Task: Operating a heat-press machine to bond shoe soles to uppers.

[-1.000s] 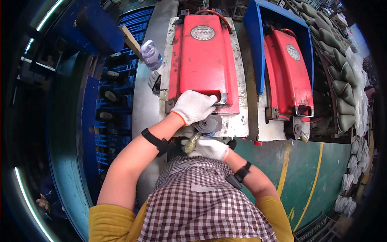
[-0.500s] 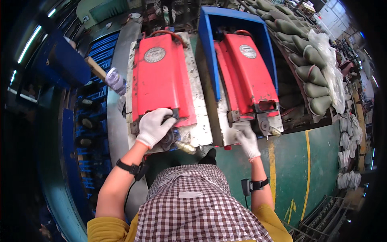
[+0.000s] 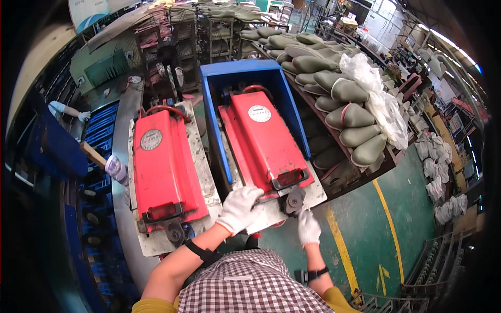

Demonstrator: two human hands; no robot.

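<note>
Two red metal machines stand side by side; the right red machine (image 3: 271,138) sits inside a blue open-fronted housing (image 3: 240,68). My left hand (image 3: 240,209), in a white glove, is at that machine's front left corner, fingers bent and together; what they grip is hidden. My gloved right hand (image 3: 308,228) is closed beside the dark round crank hub (image 3: 294,201), around the crank's handle, which the fingers cover. The left red machine (image 3: 159,167) is beyond my left forearm, with its own dark hub (image 3: 176,233) at the front.
Olive-green boot-shaped pieces (image 3: 334,83) are piled on a rack at the right, with clear plastic sheeting (image 3: 383,99) over some. A purple-lidded bottle (image 3: 116,169) stands left of the machines. Another person's gloved hand (image 3: 83,116) shows at the far left. Yellow lines (image 3: 342,250) mark the green floor.
My left hand has left the front of the left machine and moved right to the other one. My right hand has shifted to its crank and closed. The view has swung to the right.
</note>
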